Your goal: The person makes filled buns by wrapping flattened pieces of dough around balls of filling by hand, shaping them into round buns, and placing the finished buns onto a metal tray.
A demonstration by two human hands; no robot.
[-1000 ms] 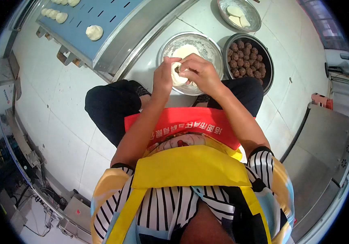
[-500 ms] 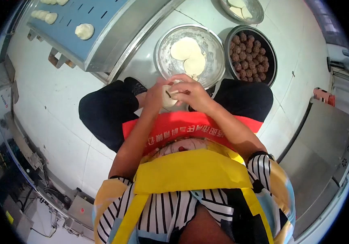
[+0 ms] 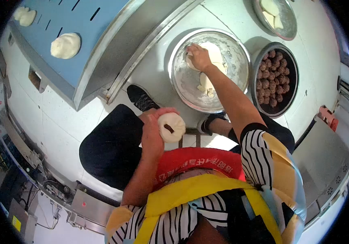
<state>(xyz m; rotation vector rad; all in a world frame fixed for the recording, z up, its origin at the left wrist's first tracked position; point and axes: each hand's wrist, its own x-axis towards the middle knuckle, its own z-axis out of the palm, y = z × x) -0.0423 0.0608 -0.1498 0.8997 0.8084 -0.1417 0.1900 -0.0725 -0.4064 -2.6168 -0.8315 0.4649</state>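
Observation:
My left hand cups a filled dough bun above my lap. A dark strip of filling shows through a gap in the bun's top. My right hand reaches into a wide metal bowl, its bent fingers on the left edge of a pale dough round. Its fingertips are partly hidden against the dough. Below that round, another dough piece lies partly overlapped, with small scraps beside it.
A dark pot of brown filling balls stands right of the bowl. Beyond it is a smaller metal bowl with dough pieces. At upper left, a blue slotted conveyor carries dough buns. A steel cabinet stands at right.
Both hands were together around the dough bun. My right hand has let go and moved forward into the bowl, while my left hand keeps the bun, lower and closer to me.

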